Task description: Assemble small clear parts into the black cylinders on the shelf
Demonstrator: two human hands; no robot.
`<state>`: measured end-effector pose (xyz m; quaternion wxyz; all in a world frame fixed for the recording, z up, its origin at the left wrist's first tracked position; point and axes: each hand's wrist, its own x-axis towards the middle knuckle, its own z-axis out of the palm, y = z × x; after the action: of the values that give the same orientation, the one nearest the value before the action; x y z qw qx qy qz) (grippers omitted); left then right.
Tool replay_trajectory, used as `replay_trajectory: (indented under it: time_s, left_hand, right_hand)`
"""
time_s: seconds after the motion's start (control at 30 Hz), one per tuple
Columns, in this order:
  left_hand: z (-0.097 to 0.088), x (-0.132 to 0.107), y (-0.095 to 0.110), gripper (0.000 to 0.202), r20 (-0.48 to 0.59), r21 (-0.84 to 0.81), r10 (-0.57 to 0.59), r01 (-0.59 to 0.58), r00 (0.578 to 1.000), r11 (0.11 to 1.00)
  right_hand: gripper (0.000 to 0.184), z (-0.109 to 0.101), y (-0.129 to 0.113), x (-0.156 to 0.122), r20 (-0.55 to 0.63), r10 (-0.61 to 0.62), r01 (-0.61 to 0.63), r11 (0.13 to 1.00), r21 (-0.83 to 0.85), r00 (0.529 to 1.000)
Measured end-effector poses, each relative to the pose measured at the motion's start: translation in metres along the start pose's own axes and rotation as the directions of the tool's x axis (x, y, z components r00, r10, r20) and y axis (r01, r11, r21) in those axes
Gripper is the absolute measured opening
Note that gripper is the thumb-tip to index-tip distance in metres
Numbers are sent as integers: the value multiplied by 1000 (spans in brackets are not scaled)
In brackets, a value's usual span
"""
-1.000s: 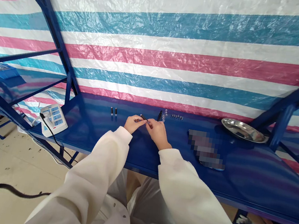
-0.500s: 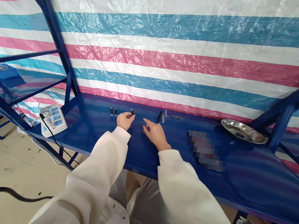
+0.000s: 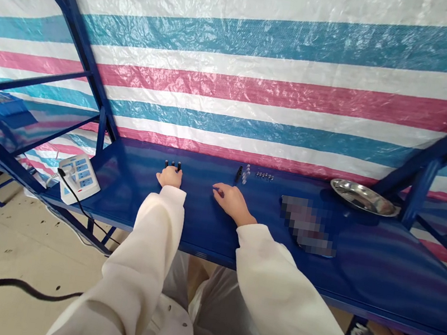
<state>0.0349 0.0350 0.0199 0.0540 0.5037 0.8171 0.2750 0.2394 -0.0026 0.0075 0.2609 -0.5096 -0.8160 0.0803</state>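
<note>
My left hand (image 3: pixel 170 176) is over the blue tabletop, its fingers around a small black cylinder (image 3: pixel 179 166) that stands at the right end of a short row. Beside it are two similar black cylinders, their lower parts hidden behind my hand. My right hand (image 3: pixel 233 200) rests on the table with fingers loosely bent and nothing visible in them. Beyond it is a small cluster of black pieces (image 3: pixel 239 174), next to a line of clear pieces (image 3: pixel 246 174). Further right lies a row of small shiny metal pieces (image 3: pixel 264 176).
A white power strip (image 3: pixel 79 179) with a plugged black cable sits at the table's left end. To the right are a pixelated dark flat object (image 3: pixel 307 226) and an oval steel tray (image 3: pixel 365 198). Blue frame posts and a striped tarp (image 3: pixel 261 91) stand behind.
My left hand has moved left with the black cylinder, which now stands in line with the other two. My right hand has stayed in place, its index finger slightly more bent.
</note>
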Motion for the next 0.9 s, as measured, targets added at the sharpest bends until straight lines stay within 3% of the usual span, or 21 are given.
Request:
replay_trajectory:
  time_s: [0.17,0.3,0.43,0.53,0.67,0.9]
  left_hand:
    - [-1,-1,1,22,35,7,-8,8,999,1000]
    - [-3,-1,3,21,59,53,-30,27,998,998]
    - [-5,-3,5,19,73,73,-50,44,996,996]
    - [-7,-4,6,19,76,69,-52,47,996,997]
    - [-6,-4,6,20,80,65,-52,47,995,997]
    - [-6,-5,4,19,94,83,-52,44,994,996]
  right_hand:
    - [25,-5,1,-1,-64,49,-50,999,-14,997]
    - [24,-12,7,-2,-100,205,-213,974,-72,974]
    - [22,-17,18,-2,-77,443,-450,882,-139,893]
    - [22,-19,26,-2,-72,557,-561,812,-161,827]
    - [23,-17,35,-2,-72,615,-617,768,-174,786]
    - [25,-9,42,-2,-131,617,-630,755,-179,776]
